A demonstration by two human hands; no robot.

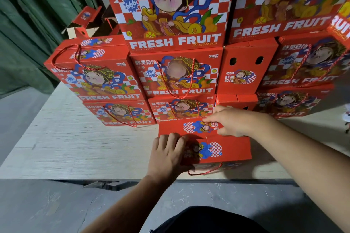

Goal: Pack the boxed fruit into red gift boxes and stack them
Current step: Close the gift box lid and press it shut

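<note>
A red gift box (233,149) sits on the wooden board in front of me, its top flaps folded down. My left hand (168,154) lies on the near flap, fingers bent over the flap's edge at the middle seam. My right hand (233,123) rests on the far flap, fingertips pressing near its printed picture. A red cord handle (206,171) hangs from the box's front side. Behind it rises a stack of red gift boxes (178,73) printed "FRESH FRUIT", several rows high. No fruit is visible.
The pale wooden board (75,147) stretches bare to the left of the box and ends at a front edge above the grey concrete floor (56,206). An open red box (85,24) stands behind the stack at upper left. Green curtain (28,24) hangs on the left.
</note>
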